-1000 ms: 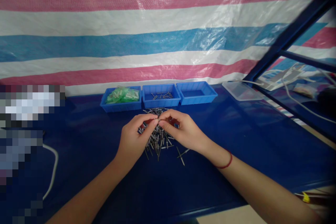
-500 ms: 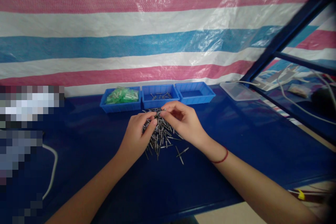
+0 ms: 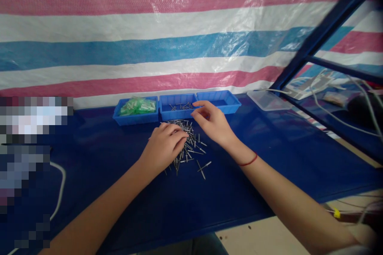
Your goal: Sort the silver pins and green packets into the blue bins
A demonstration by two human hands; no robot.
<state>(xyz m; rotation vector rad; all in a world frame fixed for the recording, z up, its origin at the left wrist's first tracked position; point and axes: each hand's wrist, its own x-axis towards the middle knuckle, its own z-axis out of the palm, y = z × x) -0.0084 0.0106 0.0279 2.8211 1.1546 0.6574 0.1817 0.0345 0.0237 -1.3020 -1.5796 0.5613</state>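
Note:
A heap of blind rivets (image 3: 188,149) lies on the blue table, with a few loose ones (image 3: 204,169) at its near right. My left hand (image 3: 164,143) is over the left side of the heap, thumb and fingers pressed together; what they hold, if anything, is hidden. At the near edge of the middle blue bin (image 3: 178,114), my right hand (image 3: 214,123) is raised with thumb and index finger apart and nothing visible between them. Several rivets (image 3: 182,106) lie inside that bin.
Left of it stands a blue bin (image 3: 136,119) with green-tinted plastic packets (image 3: 137,105). Another blue bin (image 3: 233,106) is partly behind my right hand. A clear plastic lid (image 3: 267,101), cables and a dark blue frame (image 3: 317,40) are at right. A white cable (image 3: 62,187) lies at left.
My hands were together over the heap and have parted. The right hand has moved up and away to the middle bin; the left has shifted slightly right, its fingers now angled down.

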